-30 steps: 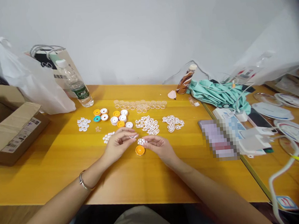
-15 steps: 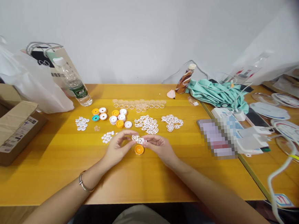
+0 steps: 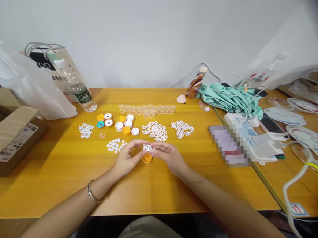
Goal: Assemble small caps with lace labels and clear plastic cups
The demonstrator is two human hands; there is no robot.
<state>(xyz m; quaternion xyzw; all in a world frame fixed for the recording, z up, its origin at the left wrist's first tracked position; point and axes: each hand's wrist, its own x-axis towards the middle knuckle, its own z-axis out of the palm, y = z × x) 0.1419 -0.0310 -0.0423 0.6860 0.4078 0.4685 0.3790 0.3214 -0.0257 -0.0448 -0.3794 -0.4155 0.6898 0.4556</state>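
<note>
My left hand (image 3: 127,157) and my right hand (image 3: 169,156) meet at the middle of the table, fingertips pinching white openwork plastic pieces (image 3: 148,147) between them. They seem to overlap; their exact number is hard to tell. Right below them on the table sits an orange round cup-like part (image 3: 147,158), partly covered by the fingers. Beyond my hands lie two piles of similar white openwork pieces, a nearer-left pile (image 3: 155,131) and a right pile (image 3: 182,128). Small white round pieces (image 3: 115,146) are scattered just past my left hand.
Orange, white and teal round parts (image 3: 126,130) stand behind, with clear ring-like cups (image 3: 152,109) in rows beyond. A water bottle (image 3: 84,97), a carton (image 3: 17,141) and bags flank the left. A phone (image 3: 230,146), chargers, cables and teal cloth (image 3: 229,97) occupy the right.
The white openwork pieces, spread wider between my fingertips before, are now closer together. My hands have drawn slightly nearer each other. The view has shifted a little.
</note>
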